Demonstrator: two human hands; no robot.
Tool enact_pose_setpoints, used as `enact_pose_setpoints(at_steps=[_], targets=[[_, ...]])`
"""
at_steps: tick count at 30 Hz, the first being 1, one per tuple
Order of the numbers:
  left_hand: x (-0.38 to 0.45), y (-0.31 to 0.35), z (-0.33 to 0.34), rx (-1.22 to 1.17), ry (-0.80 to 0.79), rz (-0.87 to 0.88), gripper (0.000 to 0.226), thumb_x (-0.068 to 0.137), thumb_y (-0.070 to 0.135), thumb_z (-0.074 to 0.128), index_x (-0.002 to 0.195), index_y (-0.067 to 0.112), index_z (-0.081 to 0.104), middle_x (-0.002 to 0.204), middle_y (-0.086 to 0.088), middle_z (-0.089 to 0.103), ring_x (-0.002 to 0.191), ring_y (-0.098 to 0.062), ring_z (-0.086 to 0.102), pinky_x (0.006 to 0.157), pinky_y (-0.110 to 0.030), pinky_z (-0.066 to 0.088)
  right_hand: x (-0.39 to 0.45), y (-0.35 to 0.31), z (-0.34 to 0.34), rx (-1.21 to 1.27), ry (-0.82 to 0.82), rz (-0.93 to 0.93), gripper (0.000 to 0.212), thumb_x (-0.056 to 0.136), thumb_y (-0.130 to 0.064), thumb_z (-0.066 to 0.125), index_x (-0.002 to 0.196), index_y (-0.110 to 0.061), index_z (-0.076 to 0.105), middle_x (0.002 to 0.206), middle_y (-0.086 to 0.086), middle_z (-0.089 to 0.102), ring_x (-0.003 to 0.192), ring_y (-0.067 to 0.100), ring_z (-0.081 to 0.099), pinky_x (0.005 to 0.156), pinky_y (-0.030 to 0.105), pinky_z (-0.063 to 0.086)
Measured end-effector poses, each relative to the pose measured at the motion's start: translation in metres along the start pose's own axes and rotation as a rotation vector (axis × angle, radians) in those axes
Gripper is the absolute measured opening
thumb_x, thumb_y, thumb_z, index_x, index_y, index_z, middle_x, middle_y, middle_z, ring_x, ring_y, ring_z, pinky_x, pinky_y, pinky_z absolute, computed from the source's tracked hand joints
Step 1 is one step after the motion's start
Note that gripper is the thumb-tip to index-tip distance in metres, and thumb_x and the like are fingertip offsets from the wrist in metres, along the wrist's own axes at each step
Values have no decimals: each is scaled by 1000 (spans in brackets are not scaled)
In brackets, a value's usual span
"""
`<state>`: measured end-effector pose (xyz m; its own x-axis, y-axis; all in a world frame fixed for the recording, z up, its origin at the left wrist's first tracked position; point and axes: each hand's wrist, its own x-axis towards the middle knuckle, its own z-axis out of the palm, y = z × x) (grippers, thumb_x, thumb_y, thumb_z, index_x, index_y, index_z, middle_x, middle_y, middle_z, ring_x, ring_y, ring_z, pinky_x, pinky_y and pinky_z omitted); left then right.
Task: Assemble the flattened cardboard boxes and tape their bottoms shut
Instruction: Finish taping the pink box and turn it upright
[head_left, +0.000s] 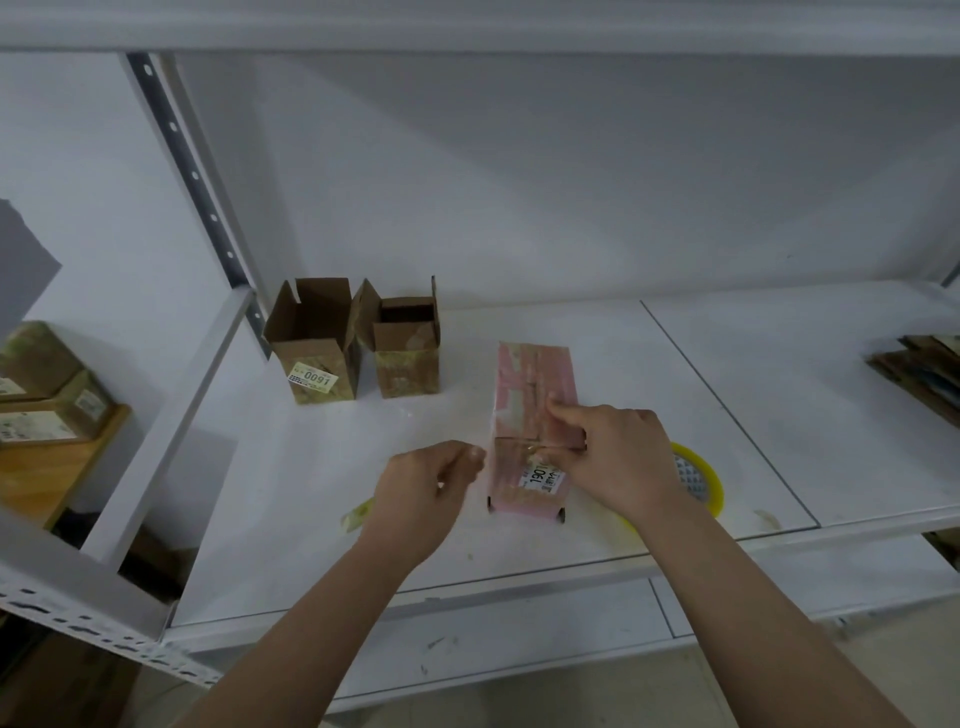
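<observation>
A pink cardboard box (535, 384) stands upside down on the white shelf (649, 374), its taped bottom facing up and a white label on its near side. My right hand (608, 457) presses on the near end of that bottom, forefinger stretched along the tape and thumb on the near side. My left hand (431, 488) hovers just left of the box, fingers loosely curled and blurred; whether it pinches tape I cannot tell. A yellow tape roll (701, 480) lies behind my right hand. Two brown boxes (317, 345) (408, 345) stand upright with their tops open at the back left.
A pile of flattened cardboard (919, 364) lies at the shelf's right edge. A scrap of tape (358, 514) lies near my left wrist. A metal upright (192, 176) rises at the left, with taped boxes (47, 384) on a wooden surface beyond it.
</observation>
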<state>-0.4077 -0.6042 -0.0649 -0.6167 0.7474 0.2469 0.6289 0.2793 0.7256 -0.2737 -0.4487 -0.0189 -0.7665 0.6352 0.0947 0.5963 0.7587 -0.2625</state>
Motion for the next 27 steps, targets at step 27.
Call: enact_pose_setpoints(at_steps=[27], targets=[[48,38,-1,244,-162,159,56,72,42,80,117,20,52,122,4,47,105,-16,53,82,-34,50,4,16,17,84,123,-155,55,89,-40,66,141,-32,50,98,7,74,96,30,67,90,32,41]])
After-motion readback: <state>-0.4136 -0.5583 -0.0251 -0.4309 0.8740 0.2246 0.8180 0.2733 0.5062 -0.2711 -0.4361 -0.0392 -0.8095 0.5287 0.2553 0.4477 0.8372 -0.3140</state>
